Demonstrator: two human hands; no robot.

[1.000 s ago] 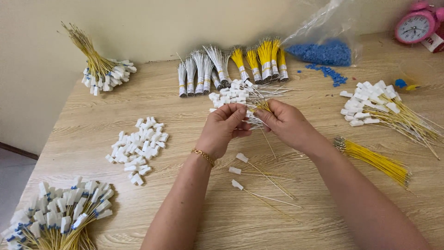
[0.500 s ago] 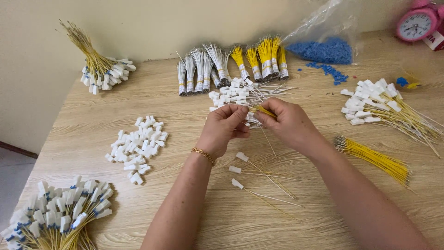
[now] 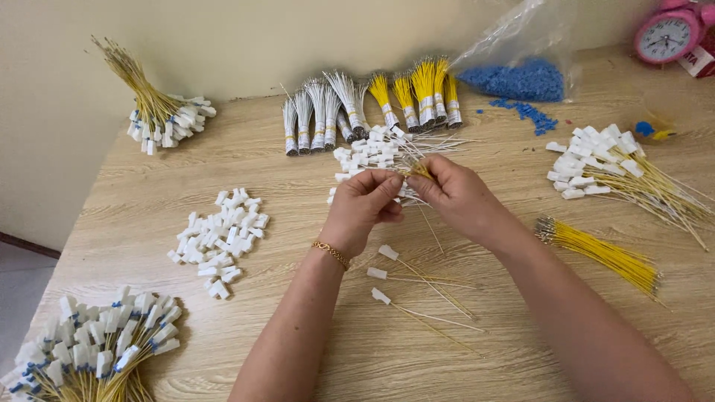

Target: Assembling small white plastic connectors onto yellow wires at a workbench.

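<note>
Left hand (image 3: 363,212) and right hand (image 3: 456,195) hide, seemingly, one white connector (image 3: 403,192)

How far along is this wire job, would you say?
Done: three wires with white connectors lie near the wrists, plus bigger finished bundles. In hand: left hand and right hand pinch a yellow wire. Left: loose white connectors and bare yellow wires.
</note>
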